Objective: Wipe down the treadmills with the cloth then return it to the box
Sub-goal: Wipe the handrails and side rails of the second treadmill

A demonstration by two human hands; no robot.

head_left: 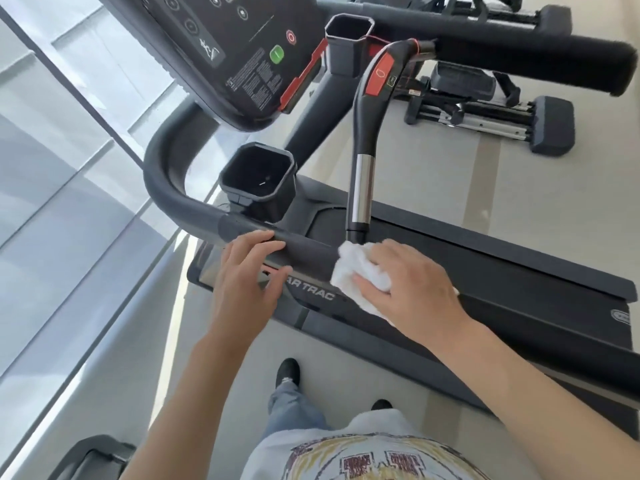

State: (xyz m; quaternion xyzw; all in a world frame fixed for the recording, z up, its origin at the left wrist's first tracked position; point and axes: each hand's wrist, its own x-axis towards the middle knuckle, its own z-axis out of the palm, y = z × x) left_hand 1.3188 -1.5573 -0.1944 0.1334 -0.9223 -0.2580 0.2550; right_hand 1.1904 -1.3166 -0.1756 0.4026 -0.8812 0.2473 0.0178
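A white cloth (356,271) is bunched around the dark padded handrail (308,251) of the treadmill (519,282). My right hand (412,289) grips the cloth and presses it onto the rail, just below the tip of the chrome-and-black inner handle (362,181). My left hand (246,271) rests on the same rail further left, fingers laid over its top and thumb beneath, not closed around it. The console (225,46) with green and red buttons hangs above. No box is in view.
Two black cup holders (259,181) (348,43) sit beside the console. A glass wall (69,168) runs along the left. An elliptical machine (485,105) stands beyond the treadmill on the beige floor. My shoes (287,370) stand beside the deck.
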